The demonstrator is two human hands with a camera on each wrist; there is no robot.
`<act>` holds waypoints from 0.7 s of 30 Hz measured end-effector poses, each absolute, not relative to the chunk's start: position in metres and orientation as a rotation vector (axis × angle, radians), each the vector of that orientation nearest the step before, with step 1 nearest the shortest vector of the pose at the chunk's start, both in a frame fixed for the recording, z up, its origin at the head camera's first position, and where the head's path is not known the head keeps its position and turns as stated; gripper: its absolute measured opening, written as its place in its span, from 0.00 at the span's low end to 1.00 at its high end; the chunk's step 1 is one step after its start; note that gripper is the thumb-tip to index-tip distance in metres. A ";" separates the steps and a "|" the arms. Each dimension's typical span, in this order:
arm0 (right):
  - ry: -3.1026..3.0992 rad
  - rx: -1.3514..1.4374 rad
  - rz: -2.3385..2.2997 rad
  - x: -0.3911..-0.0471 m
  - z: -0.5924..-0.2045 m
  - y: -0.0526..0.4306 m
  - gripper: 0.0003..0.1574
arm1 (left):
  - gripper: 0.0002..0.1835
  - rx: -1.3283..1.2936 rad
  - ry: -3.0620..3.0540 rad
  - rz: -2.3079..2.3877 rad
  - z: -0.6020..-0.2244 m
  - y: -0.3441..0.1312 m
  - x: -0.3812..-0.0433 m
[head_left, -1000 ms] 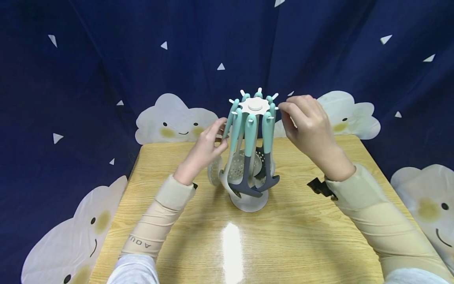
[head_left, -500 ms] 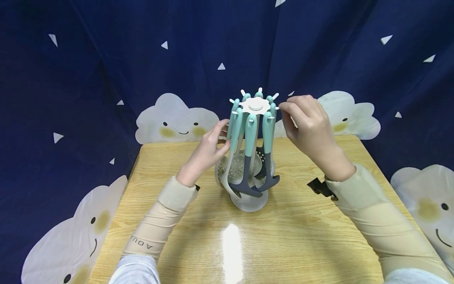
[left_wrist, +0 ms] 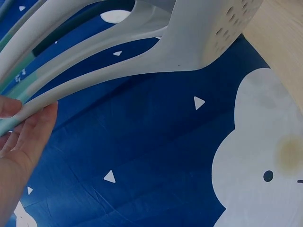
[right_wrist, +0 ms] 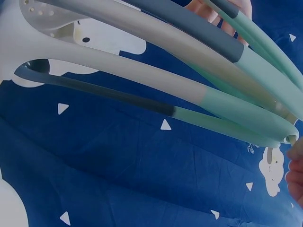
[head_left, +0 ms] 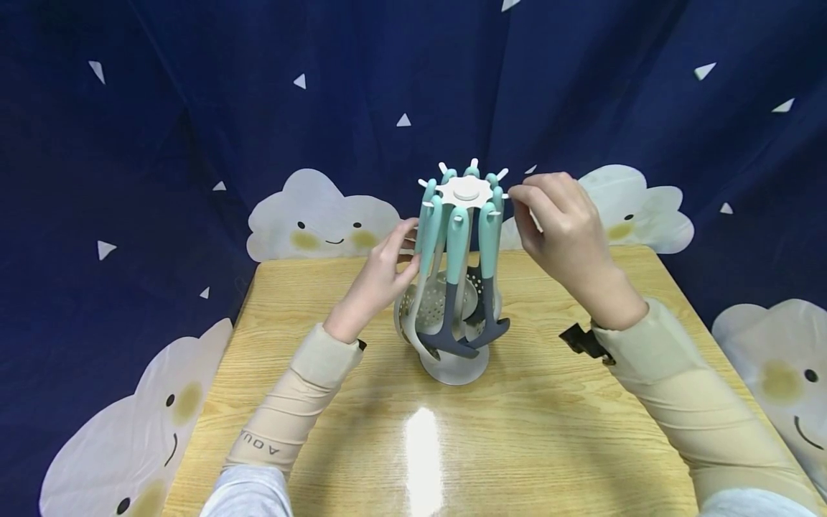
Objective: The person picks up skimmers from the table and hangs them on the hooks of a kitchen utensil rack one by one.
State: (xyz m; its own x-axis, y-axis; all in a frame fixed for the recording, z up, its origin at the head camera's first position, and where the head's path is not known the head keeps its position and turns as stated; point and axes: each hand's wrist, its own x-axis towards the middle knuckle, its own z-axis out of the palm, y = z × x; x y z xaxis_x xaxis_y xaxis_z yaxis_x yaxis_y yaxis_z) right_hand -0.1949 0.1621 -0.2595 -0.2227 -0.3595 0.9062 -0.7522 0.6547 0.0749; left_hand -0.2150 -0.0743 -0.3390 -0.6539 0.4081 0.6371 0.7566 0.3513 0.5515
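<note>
A white utensil rack with a round base stands on the table. Several utensils with mint-green handles hang from its hooks. On the rack's left side, my left hand holds a grey skimmer between thumb and fingers, where the green handle meets the grey stem. Holes show in the skimmer's head in the left wrist view. Whether its loop sits on a hook is hard to tell. My right hand pinches the tip of a right-hand hook, fingers curled.
Dark turners and other grey utensils hang close together around the rack's post. Under it is a wooden table. A dark blue curtain with white clouds and triangles hangs behind the table.
My left hand has moved slightly right, bringing the skimmer in closer against the other utensils. The right hand stays at the hook, and the rack stands still.
</note>
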 end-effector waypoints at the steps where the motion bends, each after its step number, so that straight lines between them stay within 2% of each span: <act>1: -1.830 0.887 0.469 -0.195 -0.259 0.162 0.08 | 0.24 -1.023 -2.226 -1.225 -0.339 -0.074 -0.215; 12: -1.835 0.934 0.459 -0.198 -0.259 0.169 0.10 | 0.28 -1.085 -2.198 -1.229 -0.325 -0.091 -0.226; 16: -1.844 0.909 0.515 -0.202 -0.256 0.179 0.18 | 0.25 -0.939 -2.165 -1.085 -0.310 -0.108 -0.236; 21: -1.936 0.679 0.594 -0.217 -0.254 0.200 0.27 | 0.22 -0.644 -2.196 -0.786 -0.292 -0.130 -0.250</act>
